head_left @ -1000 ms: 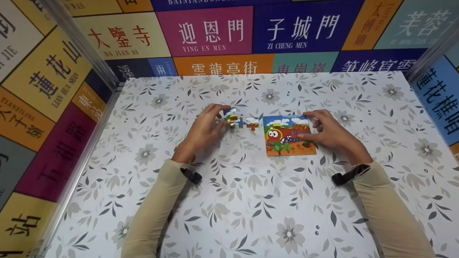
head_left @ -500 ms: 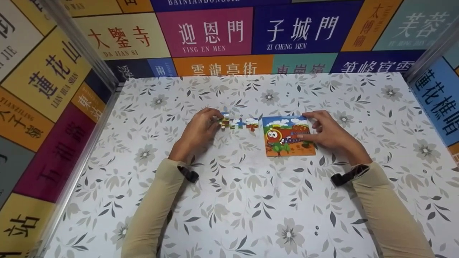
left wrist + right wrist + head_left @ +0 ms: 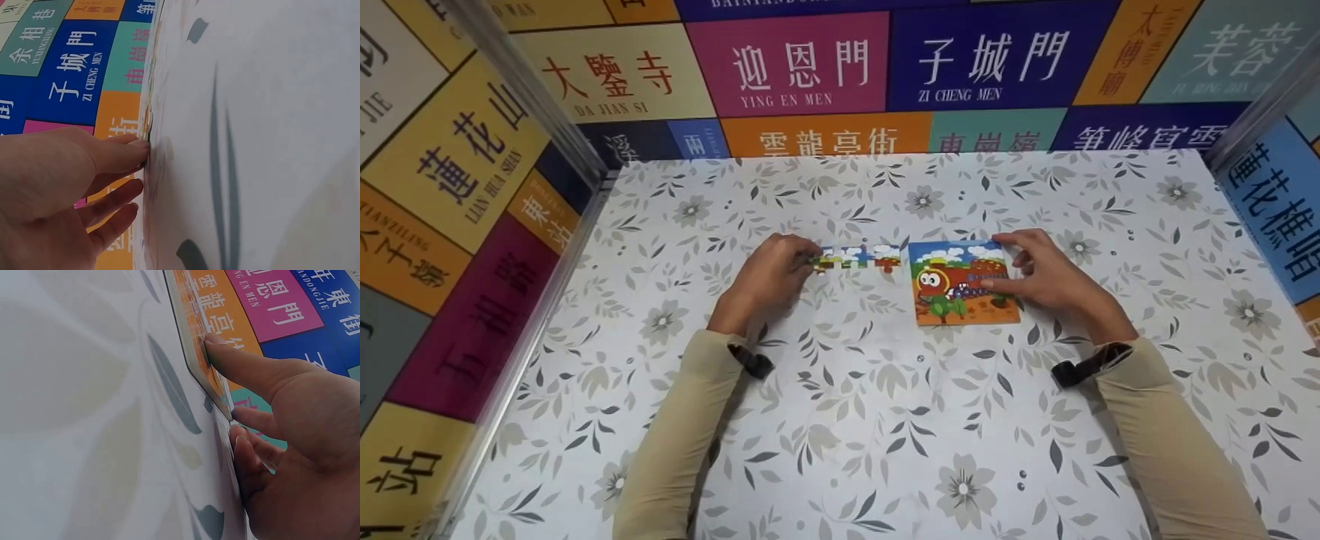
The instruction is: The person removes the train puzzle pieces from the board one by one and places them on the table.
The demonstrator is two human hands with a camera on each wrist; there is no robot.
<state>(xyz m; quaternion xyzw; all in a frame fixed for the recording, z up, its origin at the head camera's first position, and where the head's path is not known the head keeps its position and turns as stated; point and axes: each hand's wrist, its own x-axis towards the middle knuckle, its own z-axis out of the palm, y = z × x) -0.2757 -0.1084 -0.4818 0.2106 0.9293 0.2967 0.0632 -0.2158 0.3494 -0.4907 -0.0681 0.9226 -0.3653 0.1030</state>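
Observation:
My left hand (image 3: 769, 276) is at the left end of a short row of jigsaw pieces, pinching the leftmost piece (image 3: 826, 259) by its left side. In the left wrist view, thumb and forefinger meet low over the tabletop, while the other fingers spread loosely. A blue-and-white middle piece (image 3: 853, 257) is right beside it, and a third piece (image 3: 887, 258) with red and blue lies farther right. My right hand (image 3: 1046, 271) holds a square train-picture puzzle (image 3: 952, 300). Its thumb rests on the picture and its forefinger reaches the far right corner.
A white tabletop (image 3: 840, 420) with grey leaves and flowers spreads all around. Panels (image 3: 802, 67) of coloured blocks with large characters stand along the back and both sides. A black strap (image 3: 754, 364) shows at each cuff.
My left hand has shifted left and slightly nearer with its piece, which is now lower and level with the other two. My right hand and the train puzzle have stayed put.

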